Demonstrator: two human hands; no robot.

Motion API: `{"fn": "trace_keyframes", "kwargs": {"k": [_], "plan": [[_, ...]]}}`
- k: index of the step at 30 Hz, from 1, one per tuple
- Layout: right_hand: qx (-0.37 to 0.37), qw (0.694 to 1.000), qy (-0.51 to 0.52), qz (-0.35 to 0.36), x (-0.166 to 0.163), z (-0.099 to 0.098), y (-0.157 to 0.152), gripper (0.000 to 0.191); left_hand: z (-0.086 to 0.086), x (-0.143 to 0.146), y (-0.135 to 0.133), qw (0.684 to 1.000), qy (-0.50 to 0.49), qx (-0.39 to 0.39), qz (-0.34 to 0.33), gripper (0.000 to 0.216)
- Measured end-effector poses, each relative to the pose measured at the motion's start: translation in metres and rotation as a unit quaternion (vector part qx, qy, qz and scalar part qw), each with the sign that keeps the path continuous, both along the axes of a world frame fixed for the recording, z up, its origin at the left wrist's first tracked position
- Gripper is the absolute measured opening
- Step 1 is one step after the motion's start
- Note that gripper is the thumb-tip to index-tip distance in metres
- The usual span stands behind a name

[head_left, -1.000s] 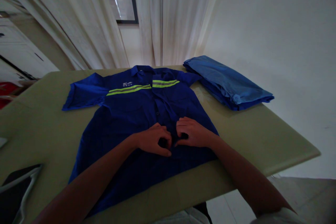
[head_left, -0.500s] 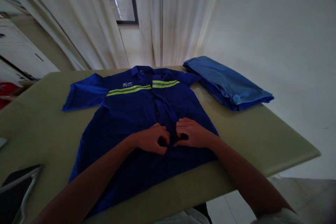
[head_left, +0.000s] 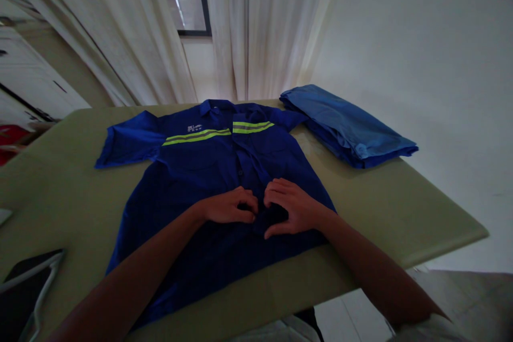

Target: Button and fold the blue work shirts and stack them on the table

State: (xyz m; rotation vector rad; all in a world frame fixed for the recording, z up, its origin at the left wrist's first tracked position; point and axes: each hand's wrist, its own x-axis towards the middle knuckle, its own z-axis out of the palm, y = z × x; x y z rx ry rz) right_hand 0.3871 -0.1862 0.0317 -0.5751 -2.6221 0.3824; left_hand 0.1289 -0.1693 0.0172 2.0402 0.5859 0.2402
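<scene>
A dark blue short-sleeved work shirt (head_left: pixel 192 181) lies spread face up, its collar at the far side. Yellow-green and grey reflective bands cross the chest, and a white print sits above the left-hand band. The front halves meet unevenly at the placket. Over the lower front, my left hand (head_left: pixel 232 206) is closed, thumb and fingertips pinching the shirt's front edge. Just beside it, my right hand (head_left: pixel 294 206) rests on the other front half with its thumb spread well away from its curled fingers. Any button between the hands is too dark to make out.
A folded stack of blue garments (head_left: pixel 348 123) lies at the back right, touching the shirt's sleeve. A dark object with a pale frame (head_left: pixel 32 288) is at the near left. The greenish table (head_left: pixel 385 214) ends near a white wall; curtains (head_left: pixel 272 26) hang behind.
My right hand has opened, its thumb dropping away from the fingers, and shifted slightly left. My left thumb has moved up closer to its fingertips. The shirt is otherwise unmoved.
</scene>
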Motion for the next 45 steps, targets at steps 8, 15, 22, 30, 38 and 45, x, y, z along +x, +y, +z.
{"fn": "trace_keyframes", "kwargs": {"k": [8,15,22,30,38,45], "plan": [[0.08,0.996,0.019,-0.038,-0.02,0.0,-0.023,0.02,0.001,-0.005,0.005,0.999,-0.011,-0.039,-0.012,0.028],[-0.003,0.998,0.039,-0.044,-0.008,0.003,-0.014,0.019,0.002,-0.008,0.007,0.998,-0.022,-0.063,-0.008,0.029],[-0.052,0.998,0.021,-0.035,-0.008,0.0,-0.012,0.014,0.001,-0.005,0.001,0.999,-0.027,-0.016,0.026,0.025],[-0.098,0.994,0.035,-0.016,-0.008,0.001,-0.008,0.012,-0.001,-0.007,0.005,0.997,-0.054,-0.057,0.009,0.02],[-0.047,0.998,0.018,-0.026,-0.009,0.004,-0.014,0.032,-0.003,-0.008,0.008,0.997,-0.049,-0.059,-0.012,0.02],[0.008,0.998,-0.051,-0.033,-0.01,0.0,-0.016,0.011,-0.008,-0.01,0.007,0.994,-0.076,-0.074,0.01,0.024]]}}
